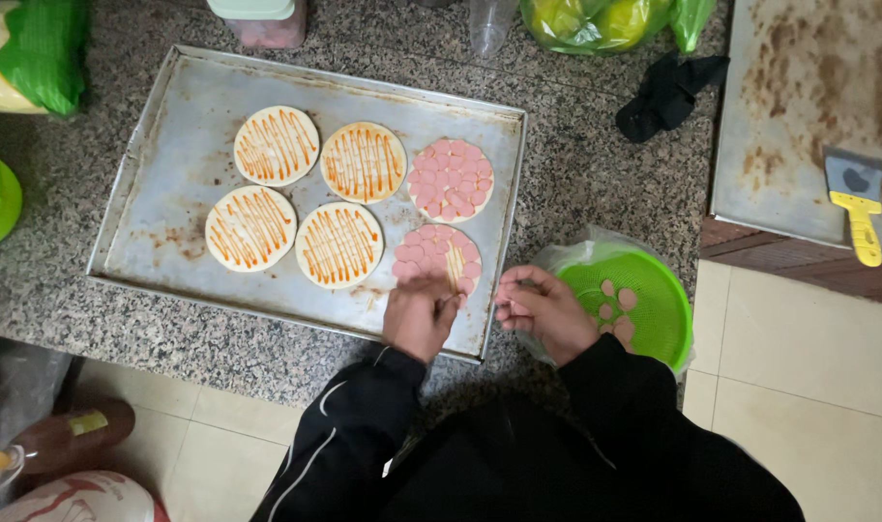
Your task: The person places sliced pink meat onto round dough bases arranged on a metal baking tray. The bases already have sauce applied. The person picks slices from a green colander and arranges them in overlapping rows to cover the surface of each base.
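Black sleeves lead to the left hand (420, 314), fingers pinched on a sausage slice over the nearest round (438, 259) (half covered); the right hand (543, 311) cups spares. Slices may be dropped onto the tray (170, 116).

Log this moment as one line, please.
left hand: placing sausage slices on dough round | right hand: beside green bowl | tray: six rounds

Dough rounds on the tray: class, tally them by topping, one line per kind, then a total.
Sauce-striped rounds: 4
Fully sausage-covered rounds: 1
Partly sausage-covered rounds, at the left hand: 1
Total on the tray: 6
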